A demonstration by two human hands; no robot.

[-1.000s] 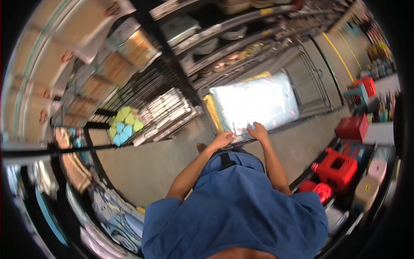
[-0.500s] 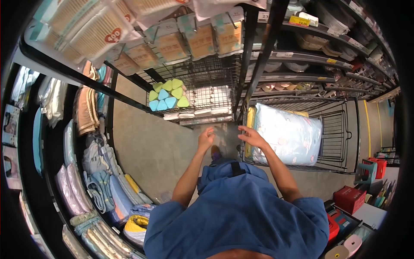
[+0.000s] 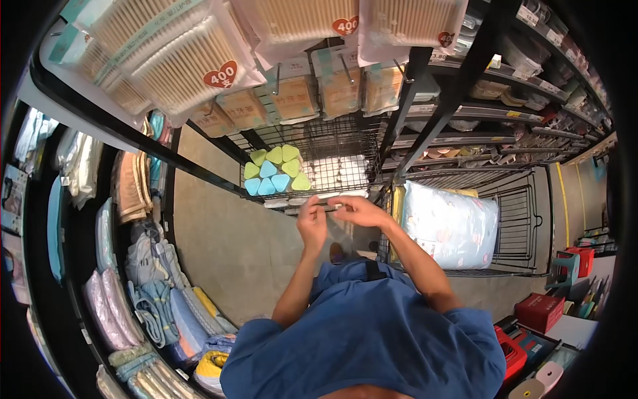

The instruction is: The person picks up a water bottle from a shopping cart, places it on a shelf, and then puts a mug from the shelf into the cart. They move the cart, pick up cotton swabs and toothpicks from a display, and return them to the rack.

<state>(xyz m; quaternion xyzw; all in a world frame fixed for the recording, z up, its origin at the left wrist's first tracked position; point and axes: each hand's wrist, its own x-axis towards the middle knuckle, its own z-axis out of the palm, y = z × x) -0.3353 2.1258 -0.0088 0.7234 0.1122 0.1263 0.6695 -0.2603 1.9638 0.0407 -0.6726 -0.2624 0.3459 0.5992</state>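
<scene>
My left hand [image 3: 312, 223] is raised in front of my body with its fingers curled together. My right hand [image 3: 359, 212] is close beside it, fingers bent inward toward the left. Between the fingertips shows a small dark piece with a pale end; I cannot tell what it is. Just beyond the hands stands a black wire basket shelf [image 3: 372, 147]. It holds green and blue triangular packs [image 3: 274, 169] and rows of white packs [image 3: 337, 174]. Right of my right hand, a shopping cart [image 3: 522, 219] carries a pale blue plastic-wrapped bundle [image 3: 452, 225].
Cotton swab packs [image 3: 193, 73] and orange-tan packs [image 3: 342, 86] hang overhead. Folded textiles [image 3: 151, 292] fill the left shelves. Black shelving [image 3: 492, 110] rises behind the cart. A red box [image 3: 539, 308] sits at lower right. Grey floor [image 3: 206, 233] shows between the shelves.
My hands have come together from apart, the right moving left, and the fingers have closed in. The view has shifted, so the hanging packs appear larger and the basket shelf further right.
</scene>
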